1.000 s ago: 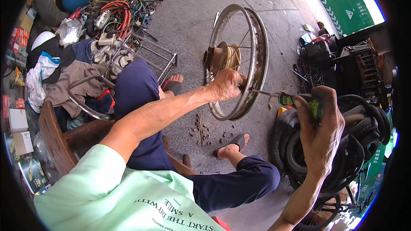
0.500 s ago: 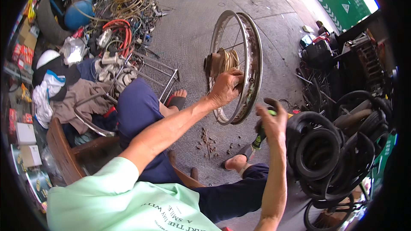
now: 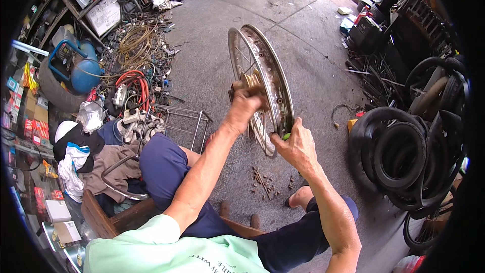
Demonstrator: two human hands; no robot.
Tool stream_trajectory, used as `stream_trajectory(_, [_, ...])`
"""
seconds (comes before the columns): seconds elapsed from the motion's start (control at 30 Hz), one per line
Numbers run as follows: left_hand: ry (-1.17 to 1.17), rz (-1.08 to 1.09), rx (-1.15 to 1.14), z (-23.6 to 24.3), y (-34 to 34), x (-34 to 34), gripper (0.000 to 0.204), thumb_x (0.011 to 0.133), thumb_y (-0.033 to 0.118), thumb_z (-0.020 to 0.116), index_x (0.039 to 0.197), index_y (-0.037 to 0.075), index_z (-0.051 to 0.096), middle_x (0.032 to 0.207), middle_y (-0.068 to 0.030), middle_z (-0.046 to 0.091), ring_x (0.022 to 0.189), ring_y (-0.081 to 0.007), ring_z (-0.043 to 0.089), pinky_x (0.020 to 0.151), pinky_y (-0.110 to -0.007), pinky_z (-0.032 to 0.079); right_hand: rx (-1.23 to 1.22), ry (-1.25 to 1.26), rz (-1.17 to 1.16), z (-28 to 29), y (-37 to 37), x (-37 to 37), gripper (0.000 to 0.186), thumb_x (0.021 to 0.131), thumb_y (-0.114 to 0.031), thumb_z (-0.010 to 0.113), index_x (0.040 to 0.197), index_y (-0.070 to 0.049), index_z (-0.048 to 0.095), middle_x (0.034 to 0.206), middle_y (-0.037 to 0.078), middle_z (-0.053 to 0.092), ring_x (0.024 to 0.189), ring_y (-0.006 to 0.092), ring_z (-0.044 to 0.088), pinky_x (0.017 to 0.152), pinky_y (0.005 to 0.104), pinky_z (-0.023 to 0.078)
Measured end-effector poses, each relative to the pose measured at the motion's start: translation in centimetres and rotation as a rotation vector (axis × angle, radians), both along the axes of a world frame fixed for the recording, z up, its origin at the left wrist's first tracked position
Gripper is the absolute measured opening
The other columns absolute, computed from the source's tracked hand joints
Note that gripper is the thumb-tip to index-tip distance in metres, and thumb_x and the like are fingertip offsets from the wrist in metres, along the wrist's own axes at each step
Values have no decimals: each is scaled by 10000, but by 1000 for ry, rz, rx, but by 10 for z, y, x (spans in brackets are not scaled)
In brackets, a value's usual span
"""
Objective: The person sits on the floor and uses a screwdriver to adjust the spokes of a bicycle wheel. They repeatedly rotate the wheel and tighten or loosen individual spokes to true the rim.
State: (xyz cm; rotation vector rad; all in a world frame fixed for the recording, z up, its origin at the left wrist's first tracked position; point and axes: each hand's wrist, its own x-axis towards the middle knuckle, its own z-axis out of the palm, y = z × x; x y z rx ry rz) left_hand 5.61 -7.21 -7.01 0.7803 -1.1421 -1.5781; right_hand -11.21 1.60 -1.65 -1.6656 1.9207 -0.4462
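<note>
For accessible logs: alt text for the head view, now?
Person at a tireless spoked wheel: left grip by the hub, right grip at the wheel's lower edge, around a mostly hidden green object. Small brownish pieces lie on the floor; black rubber rings at right.

The person's left grip (image 3: 246,110) reached among the spokes just below the hub (image 3: 250,79) of a wire-spoked wheel (image 3: 280,91), its fingers blurred. The wheel stood tilted above the concrete floor (image 3: 202,35). By the lower rim, the right grip (image 3: 299,145) was curled around a green-handled screwdriver (image 3: 287,136), mostly hidden by the fingers. Small rusty pieces (image 3: 270,188) lay scattered around a thin rod (image 3: 261,183) on the floor. Black tyres (image 3: 365,141) were heaped at right; a red hose (image 3: 143,91) lay coiled at left, near a blue tank (image 3: 87,73).
</note>
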Motion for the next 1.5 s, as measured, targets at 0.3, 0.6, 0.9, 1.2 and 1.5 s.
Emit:
stream_trajectory(0.3, [-10, 124, 448, 75, -30, 0, 407, 961, 476, 541, 1002, 91, 667, 838, -84, 703, 749, -219, 693, 697, -410, 586, 217, -355, 113, 15, 15, -25, 510, 779, -348, 785, 1037, 67, 636, 804, 184, 709, 715, 279, 704, 695, 382, 565])
stream_trajectory(0.6, [-62, 143, 362, 84, -66, 21, 219, 875, 342, 697, 918, 128, 684, 781, -46, 695, 624, -182, 632, 581, -382, 524, 241, -314, 166, -8, 20, -23, 343, 811, -279, 692, 940, 37, 734, 671, 166, 669, 628, 225, 672, 624, 365, 534])
stream_trajectory(0.9, [39, -82, 398, 64, -48, -18, 347, 1016, 314, 510, 947, -1, 640, 784, -165, 701, 681, -243, 731, 573, -395, 624, 191, -191, 289, -32, 73, -3, 253, 757, -215, 744, 906, -11, 734, 760, 186, 684, 745, 336, 678, 728, 432, 535])
stream_trajectory(1.2, [425, 29, 496, 72, -62, 13, 193, 973, 148, 539, 932, -12, 639, 705, -178, 665, 643, -282, 726, 536, -401, 639, 77, -306, 270, 20, 64, -28, 185, 706, -64, 712, 871, 21, 715, 817, 203, 661, 719, 321, 684, 636, 401, 530])
stream_trajectory(1.5, [232, 284, 598, 51, -93, 2, 178, 989, 113, 508, 1005, -33, 607, 842, -166, 708, 698, -236, 731, 639, -428, 645, 16, -553, 91, 27, 37, -44, 298, 736, -25, 734, 1029, 30, 731, 820, 103, 721, 758, 124, 659, 728, 306, 535])
